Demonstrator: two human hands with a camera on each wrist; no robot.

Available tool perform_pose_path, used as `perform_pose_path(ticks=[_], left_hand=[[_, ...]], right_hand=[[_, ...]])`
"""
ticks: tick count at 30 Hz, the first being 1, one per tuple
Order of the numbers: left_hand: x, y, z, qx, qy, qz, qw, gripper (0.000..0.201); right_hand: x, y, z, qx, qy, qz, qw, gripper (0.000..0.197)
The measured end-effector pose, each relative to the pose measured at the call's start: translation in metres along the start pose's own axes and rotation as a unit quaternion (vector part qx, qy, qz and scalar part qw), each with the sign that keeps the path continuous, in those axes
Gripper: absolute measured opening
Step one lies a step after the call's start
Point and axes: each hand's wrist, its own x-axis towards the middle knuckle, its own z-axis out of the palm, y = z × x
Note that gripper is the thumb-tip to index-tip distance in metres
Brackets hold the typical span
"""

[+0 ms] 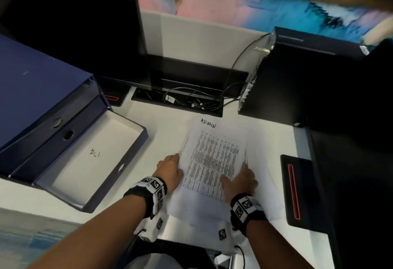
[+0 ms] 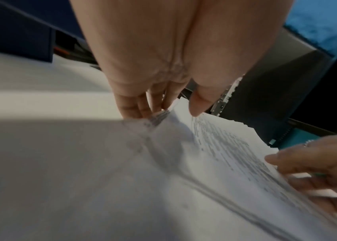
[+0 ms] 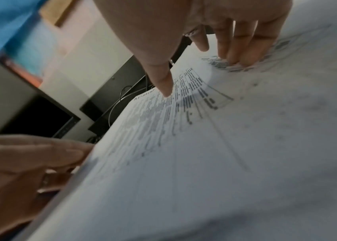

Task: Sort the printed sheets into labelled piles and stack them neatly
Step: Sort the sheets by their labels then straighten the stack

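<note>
The fingers (image 2: 134,106) of the left hand (image 1: 170,169) are kept close together and almost straight, and their tips push against the left edge of the printed sheets (image 1: 212,162), while the thumb rests on top near this edge. The right hand (image 1: 242,180) lies on the other side, its fingers (image 3: 237,48) a little apart and gently bent, with the tips pressing down on the top page. Neither hand is closed around the paper. This is probably so because the person wants to square the edges from both sides, not to lift the pile.

The sheets lie on the white desk (image 1: 170,124), in the middle, on a wider sheet which carries the handwritten word ADMIN (image 1: 208,122) at its far end. In the wrist views the edges look fanned, so the pile seems not yet even. An open blue box file (image 1: 89,162) stands to the left, well apart from the paper.
</note>
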Motion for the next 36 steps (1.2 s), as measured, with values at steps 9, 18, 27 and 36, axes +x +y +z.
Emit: perform_pose_path(ticks=[9,18,27,36], left_hand=[[0.011,-0.003,0.006,-0.001,0.066,-0.039,0.997,0.025],[0.010,-0.005,-0.025,-0.219,0.070,-0.078,0.970,0.034],[0.019,0.007,-0.064,-0.310,0.121,-0.055,0.941,0.007],[0.014,0.000,-0.119,-0.231,0.177,-0.044,0.956,0.008]], right_hand=[[0.016,-0.020,0.016,0.123,-0.057,0.072,0.988,0.067],[0.003,-0.038,-0.019,0.288,-0.079,-0.035,0.954,0.022],[0.025,-0.016,-0.032,0.036,0.052,0.008,0.998,0.062],[0.026,-0.018,-0.015,-0.119,0.020,0.106,0.987,0.118]])
